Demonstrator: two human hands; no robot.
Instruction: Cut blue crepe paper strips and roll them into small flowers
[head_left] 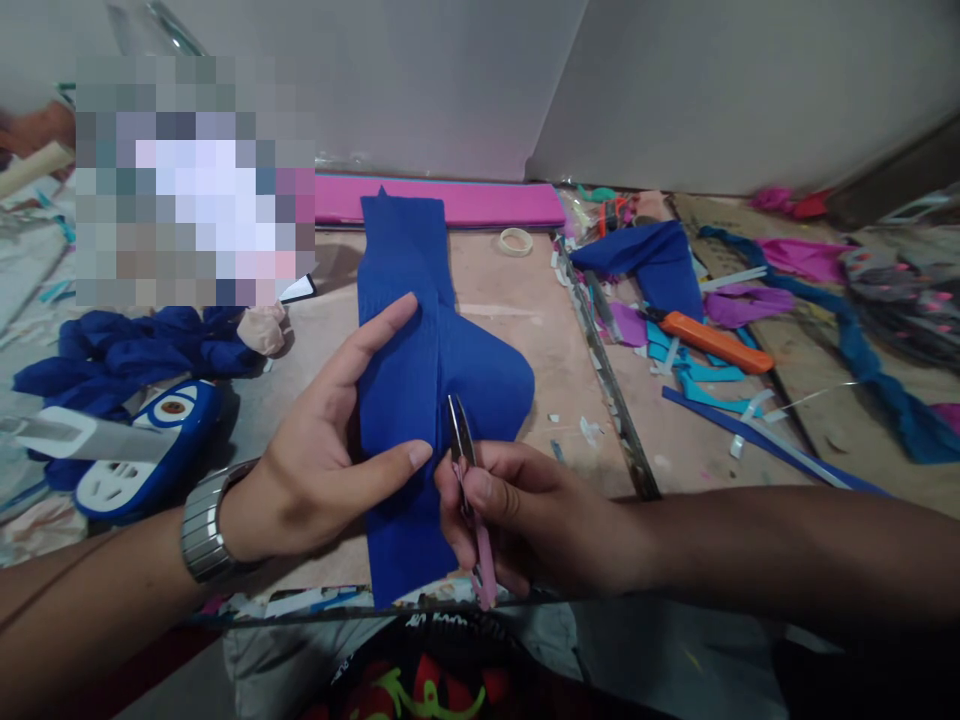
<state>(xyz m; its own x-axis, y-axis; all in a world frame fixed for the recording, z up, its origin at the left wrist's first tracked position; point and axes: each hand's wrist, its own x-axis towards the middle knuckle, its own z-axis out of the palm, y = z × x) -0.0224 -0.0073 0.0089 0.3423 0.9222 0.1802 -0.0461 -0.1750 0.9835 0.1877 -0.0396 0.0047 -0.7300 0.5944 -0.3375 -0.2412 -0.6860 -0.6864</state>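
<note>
A long blue crepe-like strip runs up the middle of the table, with a rounded flap sticking out on its right side. My left hand lies over the strip's left edge, thumb and index finger spread on its surface; the other fingers are mostly hidden. In my right hand is a pair of pink-handled snips, gripped with the metal tips pointing away from me. These tips rest over the blue material, just right of my left thumb and beside the flap's base.
Left stand a blue-and-white power strip and a scrunched blue heap. Behind lies a pink folded stack, with a tape roll nearer. An orange-handled cutter lies right among coloured scraps. A dark ridge crosses the tabletop.
</note>
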